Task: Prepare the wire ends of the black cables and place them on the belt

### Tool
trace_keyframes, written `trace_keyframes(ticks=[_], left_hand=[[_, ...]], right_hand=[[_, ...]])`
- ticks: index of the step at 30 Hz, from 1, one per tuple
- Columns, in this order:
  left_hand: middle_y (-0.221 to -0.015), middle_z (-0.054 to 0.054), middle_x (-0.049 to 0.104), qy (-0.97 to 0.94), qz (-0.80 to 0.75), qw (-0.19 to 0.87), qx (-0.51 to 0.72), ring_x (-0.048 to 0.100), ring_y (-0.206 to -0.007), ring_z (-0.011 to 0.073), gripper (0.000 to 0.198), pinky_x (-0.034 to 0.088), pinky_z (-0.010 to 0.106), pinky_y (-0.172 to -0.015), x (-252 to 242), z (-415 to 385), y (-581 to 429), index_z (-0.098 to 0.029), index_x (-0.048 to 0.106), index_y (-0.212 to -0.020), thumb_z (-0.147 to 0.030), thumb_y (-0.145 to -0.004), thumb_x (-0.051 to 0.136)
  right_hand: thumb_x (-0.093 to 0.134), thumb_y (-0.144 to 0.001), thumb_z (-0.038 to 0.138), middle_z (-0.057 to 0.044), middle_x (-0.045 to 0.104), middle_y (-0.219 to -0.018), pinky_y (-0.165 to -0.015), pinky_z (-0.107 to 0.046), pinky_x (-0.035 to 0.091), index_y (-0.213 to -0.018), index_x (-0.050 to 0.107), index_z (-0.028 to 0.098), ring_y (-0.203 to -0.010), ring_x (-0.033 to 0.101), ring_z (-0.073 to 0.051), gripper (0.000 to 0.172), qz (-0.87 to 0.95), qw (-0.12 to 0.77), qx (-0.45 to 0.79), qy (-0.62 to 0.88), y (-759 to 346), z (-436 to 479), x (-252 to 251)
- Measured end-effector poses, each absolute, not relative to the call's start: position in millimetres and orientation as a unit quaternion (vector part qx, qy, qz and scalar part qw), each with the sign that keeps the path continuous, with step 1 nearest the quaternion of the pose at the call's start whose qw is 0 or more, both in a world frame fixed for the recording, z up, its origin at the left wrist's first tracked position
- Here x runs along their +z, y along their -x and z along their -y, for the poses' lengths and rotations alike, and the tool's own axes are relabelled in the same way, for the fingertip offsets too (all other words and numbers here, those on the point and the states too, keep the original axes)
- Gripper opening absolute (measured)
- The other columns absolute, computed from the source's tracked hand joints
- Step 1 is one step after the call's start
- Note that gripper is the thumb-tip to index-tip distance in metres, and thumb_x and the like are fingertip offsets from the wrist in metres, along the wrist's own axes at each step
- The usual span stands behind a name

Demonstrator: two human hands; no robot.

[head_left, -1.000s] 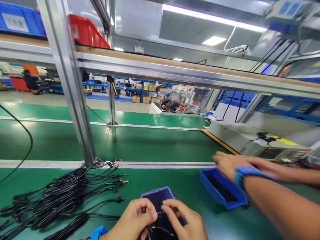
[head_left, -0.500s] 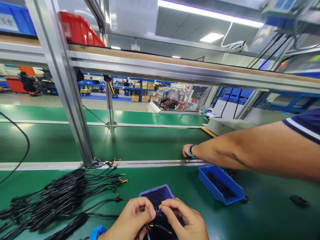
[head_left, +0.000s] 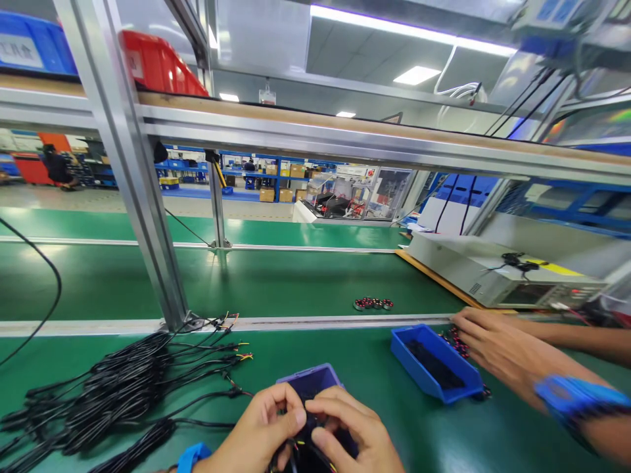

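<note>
My left hand (head_left: 269, 420) is closed, thumb and forefinger pinching at a black cable whose thin yellow and red wires show just below the fingers. Close against it, my right hand (head_left: 357, 424) is curled, its forefinger tip at the left thumb and its own thumb a little lower. What lies inside the right hand's fingers is hidden. Both hands are over a purple-blue bin (head_left: 313, 378) with dark contents. To the left lies a heap of black cables (head_left: 113, 387), some with bare coloured wire ends.
A co-worker's hands (head_left: 497, 348) reach in from the right over small red-and-black parts (head_left: 456, 341) beside a blue bin (head_left: 438, 361). Several round parts (head_left: 373, 303) sit beyond the metal rail. A metal post (head_left: 133, 177) rises at left; a grey instrument (head_left: 493, 269) stands at right.
The co-worker's hand has drawn back to the right, uncovering round parts beyond the rail, and a second hand has appeared. My right thumb has parted slightly from its forefinger.
</note>
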State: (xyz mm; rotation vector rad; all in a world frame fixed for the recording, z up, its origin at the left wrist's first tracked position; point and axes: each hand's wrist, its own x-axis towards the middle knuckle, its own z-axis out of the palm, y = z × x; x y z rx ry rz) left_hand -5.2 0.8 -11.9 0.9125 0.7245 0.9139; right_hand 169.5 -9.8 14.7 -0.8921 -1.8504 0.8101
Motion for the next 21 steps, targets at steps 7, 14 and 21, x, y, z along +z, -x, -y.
trace_keyframes(ticks=[7,14,21], left_hand=[[-0.065,-0.009,0.051,-0.413,-0.276,0.761,0.418,0.036,-0.034,0.0012,0.039,0.022,0.014,-0.033,-18.3,4.7,5.7,-0.020,0.055,-0.082,-0.046,-0.069,0.080],[-0.064,-0.009,0.050,-0.436,-0.294,0.746,0.409,0.042,-0.037,0.0018,0.048,0.019,0.012,-0.033,-22.7,3.7,8.4,-0.021,0.048,-0.082,-0.051,-0.069,0.083],[-0.068,-0.007,0.051,-0.429,-0.301,0.743,0.417,0.047,-0.039,0.0033,0.046,0.019,0.013,-0.033,-22.2,1.8,8.1,-0.021,0.048,-0.080,-0.050,-0.069,0.083]], right_hand=[[0.058,-0.081,0.015,-0.001,0.063,-0.076,-0.059,-0.019,0.048,-0.079,0.065,0.021,-0.064,0.060,-0.013,0.010,0.714,0.441,0.378,0.390,-171.1,6.7,0.8],[0.060,-0.077,0.012,-0.002,0.068,-0.077,-0.065,-0.022,0.050,-0.086,0.070,0.020,-0.069,0.064,-0.016,0.016,0.743,0.409,0.367,0.381,-173.6,6.5,6.9],[0.060,-0.082,0.014,-0.002,0.071,-0.075,-0.068,-0.023,0.052,-0.077,0.069,0.021,-0.072,0.067,-0.016,0.013,0.747,0.398,0.348,0.404,-175.0,9.8,15.5]])
